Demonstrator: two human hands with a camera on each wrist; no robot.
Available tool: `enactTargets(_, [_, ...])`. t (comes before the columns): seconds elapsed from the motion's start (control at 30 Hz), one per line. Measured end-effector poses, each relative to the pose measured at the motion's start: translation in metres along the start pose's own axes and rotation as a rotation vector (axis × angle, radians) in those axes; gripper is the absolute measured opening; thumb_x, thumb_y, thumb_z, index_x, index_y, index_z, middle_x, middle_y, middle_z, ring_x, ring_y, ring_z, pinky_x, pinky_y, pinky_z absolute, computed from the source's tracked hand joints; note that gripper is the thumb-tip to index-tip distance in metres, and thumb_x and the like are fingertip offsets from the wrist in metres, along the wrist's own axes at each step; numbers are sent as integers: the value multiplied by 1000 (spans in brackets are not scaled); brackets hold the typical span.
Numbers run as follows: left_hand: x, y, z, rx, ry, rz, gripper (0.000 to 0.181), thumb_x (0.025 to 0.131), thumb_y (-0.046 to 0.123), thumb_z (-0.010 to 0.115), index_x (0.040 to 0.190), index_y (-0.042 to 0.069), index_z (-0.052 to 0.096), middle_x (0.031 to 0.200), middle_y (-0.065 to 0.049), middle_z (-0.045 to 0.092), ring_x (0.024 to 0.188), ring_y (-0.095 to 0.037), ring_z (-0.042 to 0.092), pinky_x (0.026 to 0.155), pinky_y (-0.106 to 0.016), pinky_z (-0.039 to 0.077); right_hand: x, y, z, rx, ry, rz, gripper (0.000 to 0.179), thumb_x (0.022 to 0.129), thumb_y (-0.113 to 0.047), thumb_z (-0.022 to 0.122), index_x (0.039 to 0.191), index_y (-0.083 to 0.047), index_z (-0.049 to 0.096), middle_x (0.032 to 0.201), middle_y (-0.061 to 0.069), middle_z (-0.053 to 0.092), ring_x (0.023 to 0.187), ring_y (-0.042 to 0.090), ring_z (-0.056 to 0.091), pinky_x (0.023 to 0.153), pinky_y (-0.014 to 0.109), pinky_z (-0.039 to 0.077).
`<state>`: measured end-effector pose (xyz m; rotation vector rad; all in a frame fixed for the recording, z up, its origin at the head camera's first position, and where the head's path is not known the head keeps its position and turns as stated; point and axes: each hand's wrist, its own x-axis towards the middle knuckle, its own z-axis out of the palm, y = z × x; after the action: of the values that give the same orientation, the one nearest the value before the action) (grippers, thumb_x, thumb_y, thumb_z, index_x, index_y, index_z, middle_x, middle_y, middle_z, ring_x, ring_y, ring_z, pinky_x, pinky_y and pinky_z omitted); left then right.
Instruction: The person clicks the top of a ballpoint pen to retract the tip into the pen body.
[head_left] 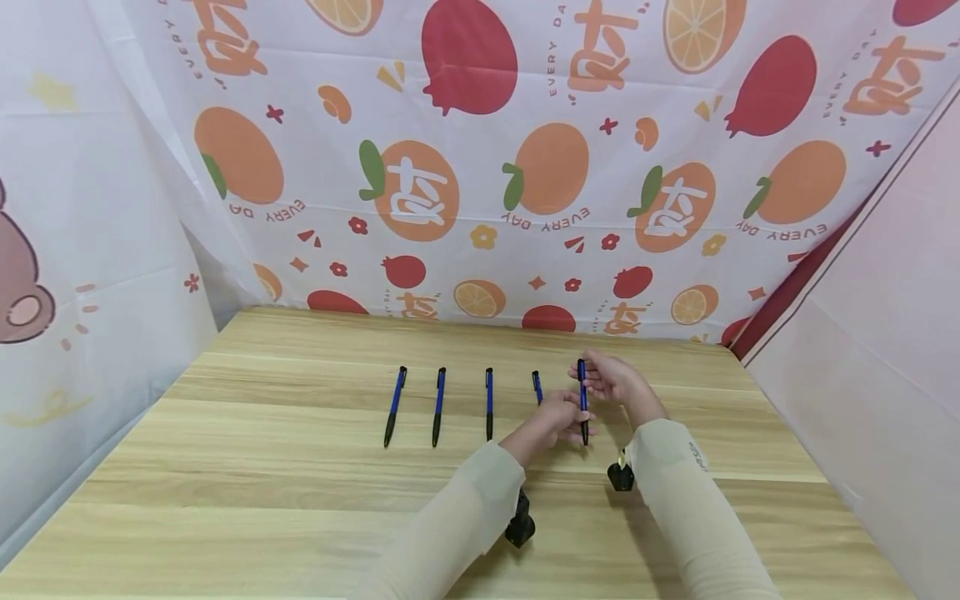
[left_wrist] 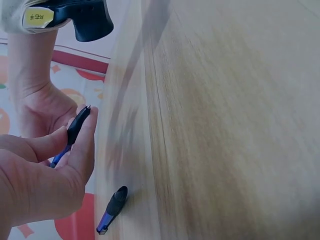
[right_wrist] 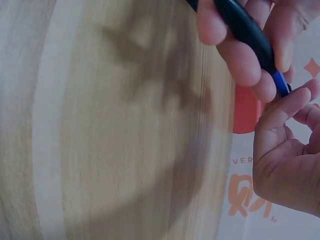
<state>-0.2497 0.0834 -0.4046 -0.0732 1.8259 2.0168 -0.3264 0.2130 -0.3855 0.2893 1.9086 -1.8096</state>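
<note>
Both hands hold one blue pen [head_left: 583, 393] with a black grip, clip end away from me, over the table's right half. My left hand [head_left: 558, 414] pinches it by the black grip; in the left wrist view the thumb and fingers press around that grip [left_wrist: 77, 127], tip showing. At the clip end, my right hand [head_left: 611, 379] has its thumb and fingers on the pen. The right wrist view shows its curled fingers [right_wrist: 287, 112] meeting the blue end. Close left of the hands lies a similar pen [head_left: 537, 383], its lower part hidden behind the left hand.
More blue pens, such as the leftmost [head_left: 395, 407] and the one by the middle [head_left: 490, 404], lie in a spaced row on the wooden table [head_left: 262, 467]. A fruit-print cloth [head_left: 480, 167] hangs behind the table. Black devices [head_left: 521, 525] sit at the wrists.
</note>
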Motion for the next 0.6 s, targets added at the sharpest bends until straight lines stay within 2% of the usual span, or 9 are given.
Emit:
enactTargets(0.23, [-1,-1,1,-20,-1,-11,22,89,-11,50,111,-12,49,97,-22,63,85,-36,64,69,-42,54,0,2,0,-17,-11,-19,33,98,-27,39,95,-2,59,78,-2,67,50,2,49,51,13,44])
enactTargets(0.6, [-2,-2,3,-14,16,-4,24,89,-10,51,112,-11,50,99,-22,63,85,-36,64,68,-41,54,1,3,-1,-19,4,-16,30,97,-25,40,90,-4,61,78,-2,67,50,2,48,51,13,44])
